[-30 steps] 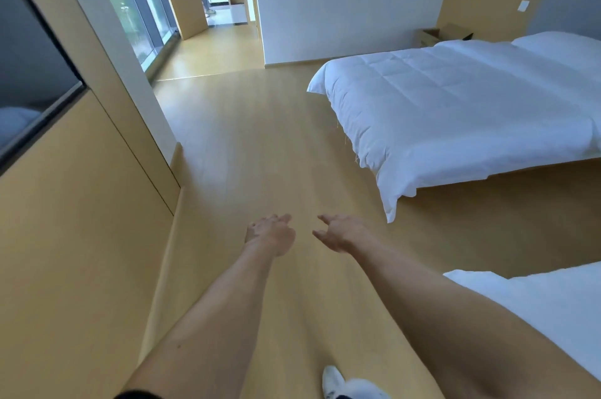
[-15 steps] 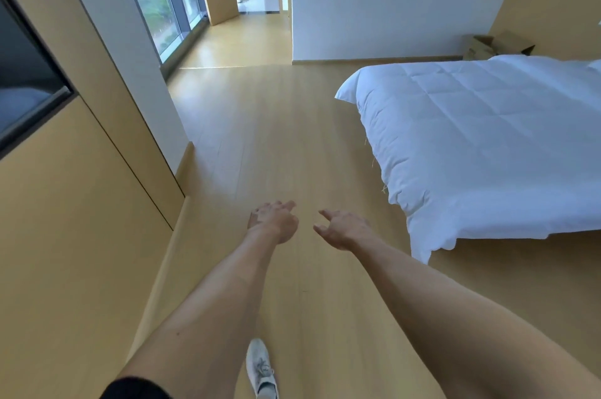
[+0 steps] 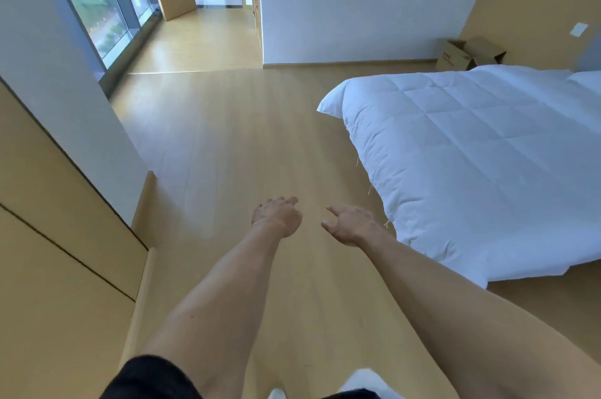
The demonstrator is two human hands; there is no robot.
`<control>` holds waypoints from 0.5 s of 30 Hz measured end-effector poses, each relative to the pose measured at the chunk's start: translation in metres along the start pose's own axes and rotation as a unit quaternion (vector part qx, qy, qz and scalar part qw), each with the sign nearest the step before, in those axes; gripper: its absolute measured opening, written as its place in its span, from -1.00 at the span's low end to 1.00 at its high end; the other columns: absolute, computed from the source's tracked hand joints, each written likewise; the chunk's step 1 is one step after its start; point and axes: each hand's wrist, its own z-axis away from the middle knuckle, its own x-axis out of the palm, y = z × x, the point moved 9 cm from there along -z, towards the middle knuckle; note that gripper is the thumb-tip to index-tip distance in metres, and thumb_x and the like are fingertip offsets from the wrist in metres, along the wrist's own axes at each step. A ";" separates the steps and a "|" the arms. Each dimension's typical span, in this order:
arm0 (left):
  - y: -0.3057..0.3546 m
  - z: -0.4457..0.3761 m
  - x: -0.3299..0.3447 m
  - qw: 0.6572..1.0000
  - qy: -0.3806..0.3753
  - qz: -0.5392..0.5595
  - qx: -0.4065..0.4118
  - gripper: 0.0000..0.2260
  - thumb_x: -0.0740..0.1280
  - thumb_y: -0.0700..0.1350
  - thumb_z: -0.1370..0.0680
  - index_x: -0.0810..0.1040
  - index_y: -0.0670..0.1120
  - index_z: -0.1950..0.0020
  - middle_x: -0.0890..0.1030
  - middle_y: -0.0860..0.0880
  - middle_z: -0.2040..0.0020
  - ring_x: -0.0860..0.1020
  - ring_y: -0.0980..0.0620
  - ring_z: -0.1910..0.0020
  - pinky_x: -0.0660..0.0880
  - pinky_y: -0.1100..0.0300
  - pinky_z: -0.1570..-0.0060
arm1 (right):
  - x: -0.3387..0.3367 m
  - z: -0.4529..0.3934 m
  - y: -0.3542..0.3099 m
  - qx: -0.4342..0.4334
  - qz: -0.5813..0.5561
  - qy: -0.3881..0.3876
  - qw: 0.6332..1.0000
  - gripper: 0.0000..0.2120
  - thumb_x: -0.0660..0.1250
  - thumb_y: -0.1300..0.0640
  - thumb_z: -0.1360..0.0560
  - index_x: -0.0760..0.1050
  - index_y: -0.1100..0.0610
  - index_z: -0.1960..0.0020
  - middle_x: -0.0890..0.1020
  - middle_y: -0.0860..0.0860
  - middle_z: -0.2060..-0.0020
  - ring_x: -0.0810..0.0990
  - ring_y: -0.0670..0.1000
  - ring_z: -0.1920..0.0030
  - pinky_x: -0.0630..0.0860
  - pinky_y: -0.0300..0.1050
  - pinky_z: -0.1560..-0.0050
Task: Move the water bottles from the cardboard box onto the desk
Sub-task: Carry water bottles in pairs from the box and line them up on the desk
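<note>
Left hand and right hand reach forward (both empty), fingers loose.

We now see the cardboard box more fully beyond the bed's far edge, the bed sits further right, and the second bed corner is gone from view.

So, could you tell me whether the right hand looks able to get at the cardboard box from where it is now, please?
Probably not yet. The right hand is empty and open over bare floor, while the cardboard box sits far off by the back wall, beyond the bed. The floor beside the bed looks clear to walk.
</note>
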 end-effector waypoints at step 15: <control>-0.037 -0.254 -0.092 1.000 -0.006 -0.017 -0.010 -0.55 0.08 0.02 -0.66 0.25 0.12 -0.57 0.34 -0.06 -0.54 0.30 -0.15 -0.50 0.24 -0.05 -0.44 | -0.090 -0.266 -0.011 0.000 -0.013 -0.014 1.000 -0.42 0.03 -0.26 -0.64 0.11 -0.11 -0.60 0.31 0.01 -0.54 0.27 0.10 -0.52 0.25 0.13 -0.46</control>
